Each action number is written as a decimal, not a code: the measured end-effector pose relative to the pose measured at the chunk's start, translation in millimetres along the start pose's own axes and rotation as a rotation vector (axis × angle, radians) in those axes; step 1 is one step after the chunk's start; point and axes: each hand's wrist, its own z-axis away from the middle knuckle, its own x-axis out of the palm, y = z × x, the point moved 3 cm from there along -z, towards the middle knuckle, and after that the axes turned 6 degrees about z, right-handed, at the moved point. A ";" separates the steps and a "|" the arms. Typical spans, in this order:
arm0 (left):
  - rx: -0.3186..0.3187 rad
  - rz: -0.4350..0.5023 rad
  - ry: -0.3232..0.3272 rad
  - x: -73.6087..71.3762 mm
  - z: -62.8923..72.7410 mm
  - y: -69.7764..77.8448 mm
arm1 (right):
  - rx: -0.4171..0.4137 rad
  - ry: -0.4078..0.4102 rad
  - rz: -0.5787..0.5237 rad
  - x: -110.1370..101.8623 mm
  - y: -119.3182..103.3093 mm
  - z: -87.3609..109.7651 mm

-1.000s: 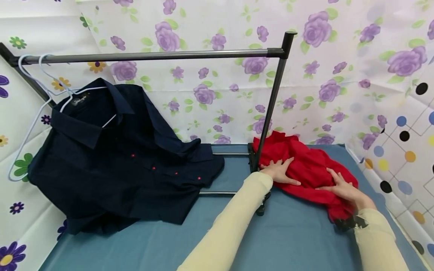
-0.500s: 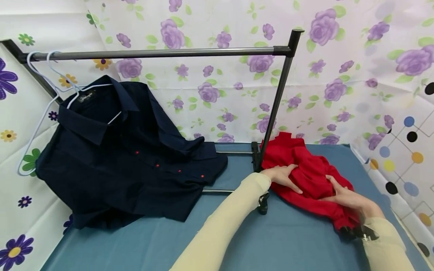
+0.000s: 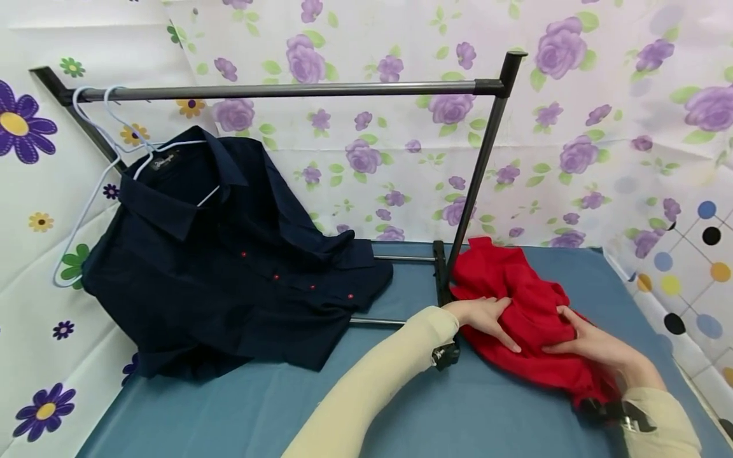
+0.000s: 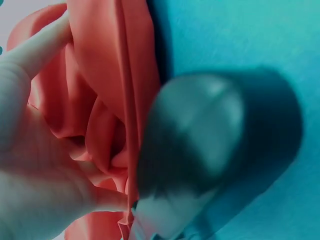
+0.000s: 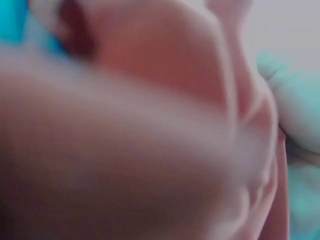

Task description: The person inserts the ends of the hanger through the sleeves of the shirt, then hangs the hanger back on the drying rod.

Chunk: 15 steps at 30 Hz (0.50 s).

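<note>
A crumpled red garment (image 3: pixel 535 318) lies on the table beside the right foot of a garment rack (image 3: pixel 286 90). My left hand (image 3: pixel 483 316) holds its left side, thumb on top and fingertips partly hidden in the folds. My right hand (image 3: pixel 598 346) grips the right side, thumb and fingers apart over the fabric. In the left wrist view a long seam runs down the red cloth (image 4: pixel 117 55), and fingers of the left hand (image 4: pixel 35 175) go in under the folds. The right wrist view is blurred, with the cloth (image 5: pixel 155 45) close to the camera.
A navy shirt (image 3: pixel 240 273) with red buttons hangs on a white hanger (image 3: pixel 94 133) at the rack's left end, its lower part spread over the table. A second white hanger hangs next to it. Floral sheets (image 3: pixel 366 191) cover the walls behind the blue table (image 3: pixel 275 413).
Both hands have drawn the red garment a little nearer to me, away from the back wall. The camera view has turned slightly left. The navy shirt has stayed in place.
</note>
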 end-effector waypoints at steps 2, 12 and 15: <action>0.005 0.016 -0.002 3.0 3.6 2.1 | 0.005 -0.004 0.015 -0.9 -4.7 2.8; 0.006 0.101 -0.018 15.4 18.7 6.2 | -0.033 -0.009 0.018 2.8 -26.4 6.5; 0.035 0.112 -0.008 14.3 21.9 5.2 | -0.053 0.013 -0.011 5.1 -34.4 5.0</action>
